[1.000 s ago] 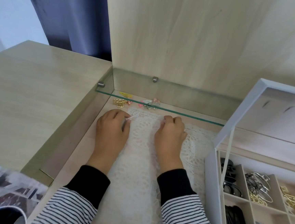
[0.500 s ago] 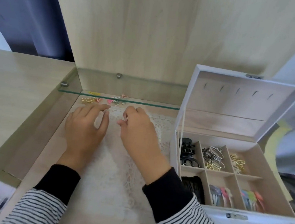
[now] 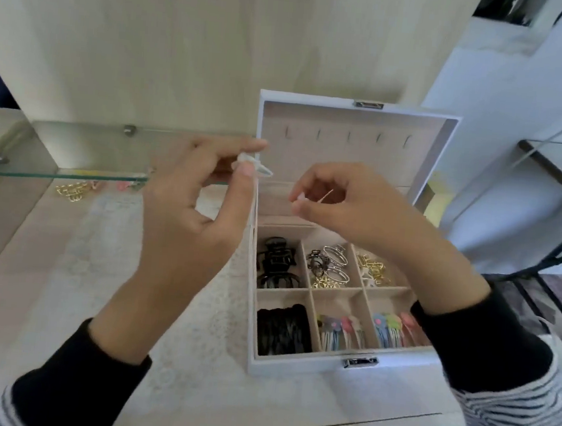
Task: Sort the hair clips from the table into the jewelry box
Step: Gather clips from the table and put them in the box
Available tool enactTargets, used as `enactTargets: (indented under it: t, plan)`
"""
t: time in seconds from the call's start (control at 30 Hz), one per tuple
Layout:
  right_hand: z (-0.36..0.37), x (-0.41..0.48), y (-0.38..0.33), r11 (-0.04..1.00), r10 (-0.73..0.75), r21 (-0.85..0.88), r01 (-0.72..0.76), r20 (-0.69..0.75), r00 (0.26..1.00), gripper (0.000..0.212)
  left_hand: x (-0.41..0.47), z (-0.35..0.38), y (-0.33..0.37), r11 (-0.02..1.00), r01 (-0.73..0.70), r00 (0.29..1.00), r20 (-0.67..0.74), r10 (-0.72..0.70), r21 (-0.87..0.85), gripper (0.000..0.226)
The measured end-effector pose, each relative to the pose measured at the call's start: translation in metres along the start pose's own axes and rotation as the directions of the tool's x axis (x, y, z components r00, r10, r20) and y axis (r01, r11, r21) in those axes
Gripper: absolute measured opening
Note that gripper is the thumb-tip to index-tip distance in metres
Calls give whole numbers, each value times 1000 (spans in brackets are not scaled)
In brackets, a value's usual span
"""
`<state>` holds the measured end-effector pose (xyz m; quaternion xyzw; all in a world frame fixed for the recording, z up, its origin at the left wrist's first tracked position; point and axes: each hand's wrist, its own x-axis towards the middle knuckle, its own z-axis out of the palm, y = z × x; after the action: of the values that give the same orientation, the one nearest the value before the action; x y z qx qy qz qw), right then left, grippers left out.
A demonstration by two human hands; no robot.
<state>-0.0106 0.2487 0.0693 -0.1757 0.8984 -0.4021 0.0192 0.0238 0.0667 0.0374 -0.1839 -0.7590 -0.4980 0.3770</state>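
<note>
Above the jewelry box, both hands are up with cargo. The left hand pinches a small white clip between thumb and forefinger, just over the box's left wall; the right hand nips a thin pale clip over the back row of compartments. These look featherlight, stiff little things, smooth enough to squirt out of a pinch, so hold them across the flat middle, not by the springy tip, I'd say. Which compartment they suit, I cannot tell. Left of the box, on the desk under a glass shelf, gold clips and pink clips wait, well apart from it.
</note>
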Motion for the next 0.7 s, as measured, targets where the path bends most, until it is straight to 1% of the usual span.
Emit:
enactTargets:
  t: [0.1, 0.17, 0.2, 0.27, 0.33, 0.43, 0.57, 0.63, 0.7]
  plan:
    - [-21, -4, 24, 999, 38, -13, -37, 48, 998, 2, -3, 25, 13, 983, 125, 982, 157, -103, -138, 20]
    - [-30, -6, 35, 998, 54, -22, -53, 83, 995, 3, -8, 41, 14, 967, 205, 948, 275, -157, -153, 21]
    - [-34, -8, 41, 998, 64, -31, -62, 90, 994, 4, -11, 49, 14, 952, 262, 920, 337, -198, -156, 22]
    - [-38, -11, 51, 994, 94, -63, -88, 97, 991, 7, -17, 63, 14, 906, 400, 843, 444, -304, -139, 22]
    - [-40, -14, 59, 992, 111, -78, -102, 115, 987, 8, -23, 72, 14, 871, 481, 771, 520, -366, -99, 23]
    - [-45, -20, 68, 987, 140, -101, -123, 186, 972, 8, -30, 79, 13, 842, 537, 686, 608, -399, -53, 24]
    - [-56, -29, 76, 976, 219, -63, -209, 292, 931, 10, -33, 83, 12, 774, 633, 540, 703, -463, 23, 22]
    - [-62, -32, 78, 971, 237, -56, -232, 316, 919, 11, -35, 85, 12, 749, 661, 495, 722, -484, 49, 18]
    - [-67, -34, 78, 968, 251, -89, -235, 356, 900, 11, -37, 89, 11, 725, 685, 457, 733, -504, 72, 17]
